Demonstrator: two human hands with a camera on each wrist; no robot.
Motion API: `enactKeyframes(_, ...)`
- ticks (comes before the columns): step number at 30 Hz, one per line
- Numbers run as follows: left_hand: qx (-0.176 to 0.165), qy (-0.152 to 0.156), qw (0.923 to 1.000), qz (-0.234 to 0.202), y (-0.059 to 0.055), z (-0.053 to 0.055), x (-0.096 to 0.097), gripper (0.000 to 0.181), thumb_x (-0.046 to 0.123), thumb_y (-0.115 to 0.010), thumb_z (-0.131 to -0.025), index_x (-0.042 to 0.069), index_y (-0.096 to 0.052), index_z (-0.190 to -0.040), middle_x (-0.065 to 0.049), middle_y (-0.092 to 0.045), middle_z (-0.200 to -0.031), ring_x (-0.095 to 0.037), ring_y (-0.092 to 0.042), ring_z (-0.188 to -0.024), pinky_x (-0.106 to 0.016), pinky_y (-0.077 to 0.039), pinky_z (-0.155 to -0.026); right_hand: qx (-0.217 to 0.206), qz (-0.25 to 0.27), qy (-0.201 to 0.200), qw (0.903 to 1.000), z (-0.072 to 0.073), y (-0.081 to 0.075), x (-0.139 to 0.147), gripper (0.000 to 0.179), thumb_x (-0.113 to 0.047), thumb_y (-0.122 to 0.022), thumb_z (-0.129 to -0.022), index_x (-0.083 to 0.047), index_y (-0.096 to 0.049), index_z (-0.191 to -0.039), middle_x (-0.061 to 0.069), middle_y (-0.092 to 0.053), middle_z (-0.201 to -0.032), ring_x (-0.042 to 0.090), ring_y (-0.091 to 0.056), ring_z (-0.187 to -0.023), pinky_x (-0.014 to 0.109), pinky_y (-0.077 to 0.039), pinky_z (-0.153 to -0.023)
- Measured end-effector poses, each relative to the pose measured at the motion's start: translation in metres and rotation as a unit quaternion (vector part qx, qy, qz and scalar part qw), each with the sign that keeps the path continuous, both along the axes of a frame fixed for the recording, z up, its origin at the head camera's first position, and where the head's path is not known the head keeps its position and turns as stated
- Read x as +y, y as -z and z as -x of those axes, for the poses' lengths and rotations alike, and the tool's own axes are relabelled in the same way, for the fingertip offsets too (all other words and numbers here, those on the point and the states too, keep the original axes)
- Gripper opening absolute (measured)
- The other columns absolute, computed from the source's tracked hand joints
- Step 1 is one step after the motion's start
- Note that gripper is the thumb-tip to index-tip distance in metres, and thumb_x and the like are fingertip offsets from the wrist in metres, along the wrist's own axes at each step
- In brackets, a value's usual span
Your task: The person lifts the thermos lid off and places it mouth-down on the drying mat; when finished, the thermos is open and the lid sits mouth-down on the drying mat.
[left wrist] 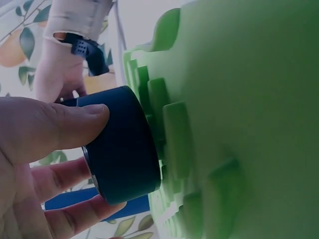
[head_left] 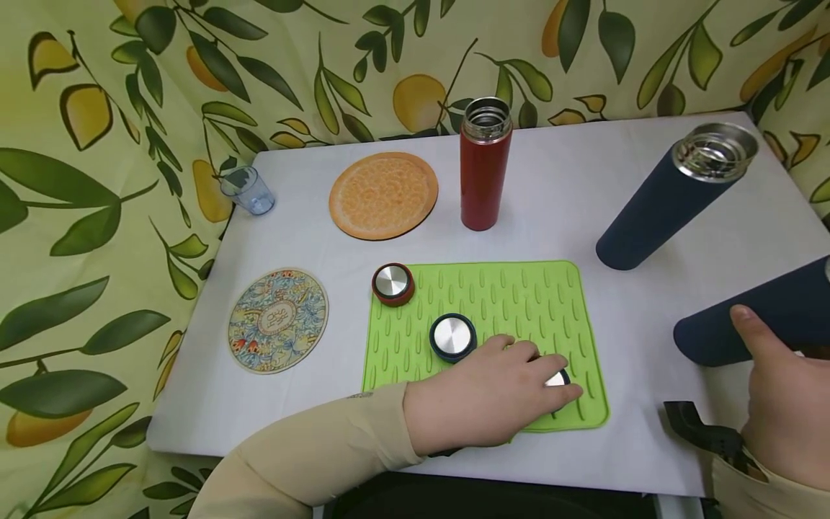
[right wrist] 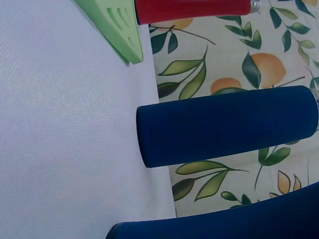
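On the ribbed green mat (head_left: 532, 303), my left hand (head_left: 489, 393) pinches a dark blue flask lid (left wrist: 122, 144) with a silver top, thumb on one side and fingers on the other. The lid stands upright at the mat's surface. At the right edge of the head view, my right hand (head_left: 784, 411) grips a dark blue flask (head_left: 778, 303), thumb along its near side; its other fingers are hidden and its top is cut off. Another dark blue lid (head_left: 452, 337) and a red-rimmed lid (head_left: 393, 283) sit on the mat's left part.
A second dark blue flask (head_left: 668, 198) stands lidless at the right, and a red flask (head_left: 483, 173), also lidless, behind the mat. Leftward lie a round orange mat (head_left: 384, 194), a patterned round mat (head_left: 277, 321) and a small blue glass (head_left: 249, 191). Patterned cloth (head_left: 415, 65) hangs behind.
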State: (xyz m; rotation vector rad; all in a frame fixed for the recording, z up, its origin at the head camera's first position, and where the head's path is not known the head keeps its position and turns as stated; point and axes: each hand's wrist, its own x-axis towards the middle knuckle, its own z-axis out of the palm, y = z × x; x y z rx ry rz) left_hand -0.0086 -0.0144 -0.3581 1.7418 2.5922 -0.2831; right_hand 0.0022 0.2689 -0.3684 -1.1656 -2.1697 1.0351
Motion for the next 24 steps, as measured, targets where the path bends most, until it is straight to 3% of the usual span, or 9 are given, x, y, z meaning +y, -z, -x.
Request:
enactKeyframes(4,0.001,0.001,1.0000,0.006,0.003,-0.001,0.000,0.049,0.030,-0.062,-0.110,0.041,-0.059,-0.158,0.006,-0.061,-0.155,-0.017,-0.068,-0.116,-0.033,-0.059,-0.095,-0.009,0.030,0.011,0.9995,-0.001,-0.003,-0.004,0.083,-0.026,-0.067,-0.110,-0.027,-0.016,-0.177,-0.007,-0.018,-0.184,0.007,-0.018,-0.168,0.028,-0.011,-0.136)
enactKeyframes(11,-0.002,0.003,1.0000,0.005,0.006,-0.001,0.000,0.050,0.029,-0.063,-0.109,0.038,-0.059,-0.158,0.007,-0.061,-0.154,-0.017,-0.067,-0.118,-0.035,-0.058,-0.098,-0.014,-0.025,0.015,0.9995,-0.004,0.002,-0.002,0.084,-0.029,-0.070,-0.108,-0.029,-0.019,-0.176,-0.006,-0.023,-0.182,0.008,-0.023,-0.166,0.029,-0.016,-0.135)
enactKeyframes(18,-0.040,-0.013,0.9987,0.028,0.002,0.000,0.001,0.060,0.033,-0.066,-0.108,0.037,-0.049,-0.165,0.007,-0.050,-0.170,-0.017,-0.058,-0.147,-0.042,-0.049,-0.120,0.006,-0.013,0.027,0.9995,-0.007,0.005,-0.005,0.078,-0.034,-0.067,-0.110,-0.033,-0.024,-0.175,-0.012,-0.030,-0.179,0.011,-0.032,-0.164,0.028,-0.025,-0.132)
enactKeyframes(21,-0.046,-0.013,0.9988,0.008,-0.002,0.001,-0.005,0.057,0.034,-0.063,-0.109,0.036,-0.050,-0.165,0.007,-0.050,-0.171,-0.017,-0.056,-0.151,-0.045,-0.048,-0.123,0.034,-0.069,0.004,0.9970,-0.014,0.005,-0.006,0.073,-0.039,-0.063,-0.112,-0.031,-0.026,-0.175,-0.014,-0.029,-0.180,0.008,-0.029,-0.165,0.029,-0.020,-0.134)
enactKeyframes(24,-0.033,-0.007,0.9987,-0.037,-0.007,0.002,-0.016,0.052,0.036,-0.062,-0.109,0.034,-0.055,-0.161,0.005,-0.056,-0.165,-0.018,-0.060,-0.147,-0.046,-0.050,-0.121,0.098,-0.155,-0.027,0.9827,-0.021,0.007,-0.007,0.066,-0.041,-0.060,-0.114,-0.021,-0.036,-0.172,-0.007,-0.033,-0.179,0.007,-0.029,-0.163,0.028,-0.016,-0.135)
